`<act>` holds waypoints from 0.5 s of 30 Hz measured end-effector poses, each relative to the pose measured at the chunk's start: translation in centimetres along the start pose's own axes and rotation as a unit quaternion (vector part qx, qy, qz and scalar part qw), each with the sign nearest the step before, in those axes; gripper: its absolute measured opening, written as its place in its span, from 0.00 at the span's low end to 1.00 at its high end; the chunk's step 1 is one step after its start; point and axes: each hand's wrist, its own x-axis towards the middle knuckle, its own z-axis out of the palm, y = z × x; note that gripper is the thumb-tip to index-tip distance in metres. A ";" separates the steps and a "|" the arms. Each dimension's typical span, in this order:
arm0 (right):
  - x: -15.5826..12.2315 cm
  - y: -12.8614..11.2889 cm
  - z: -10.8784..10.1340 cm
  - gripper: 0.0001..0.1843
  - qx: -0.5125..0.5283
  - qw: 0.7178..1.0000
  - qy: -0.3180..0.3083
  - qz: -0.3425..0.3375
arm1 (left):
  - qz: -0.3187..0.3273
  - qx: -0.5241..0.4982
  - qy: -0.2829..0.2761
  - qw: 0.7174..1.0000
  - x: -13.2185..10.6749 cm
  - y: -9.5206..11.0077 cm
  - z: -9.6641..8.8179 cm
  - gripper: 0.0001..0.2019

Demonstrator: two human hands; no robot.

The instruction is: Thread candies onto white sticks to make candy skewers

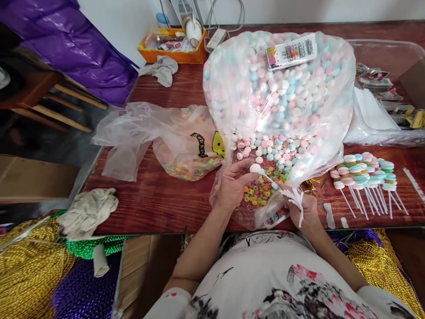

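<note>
Between the thumb and fingers of my left hand (236,184) is a white button-shaped candy (255,168), at the upper end of a thin white stick. A pale blue candy (274,186) sits lower on that stick, close to my right hand (304,208). My right hand is closed around a bunch of white sticks (296,197). Both hands are over the mouth of a big clear plastic bag (229,88) of pink, white and blue candies (282,146). Small coloured ring candies (257,195) lie below them, between my hands.
Candy skewers (365,170) lie in a pile at the right. A second bag (186,150) with ring candies is on the left, near a crumpled cloth (89,210). Behind stand an orange box (172,55) and a clear plastic tray (375,137). Printed packets (292,52) rest on the big bag.
</note>
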 end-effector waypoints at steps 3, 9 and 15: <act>-0.2 -0.6 0.2 0.19 0.028 0.999 -0.019 0.015 | 0.014 0.007 0.014 1.000 -0.3 -0.2 0.2 0.20; -0.3 -1.0 0.1 0.21 0.052 0.998 -0.029 0.001 | 0.105 0.085 0.017 0.991 -0.4 -1.9 -0.3 0.20; -1.0 -1.2 1.1 0.22 0.071 0.997 -0.029 -0.002 | 0.260 0.264 0.020 0.928 -1.4 -1.4 -0.4 0.08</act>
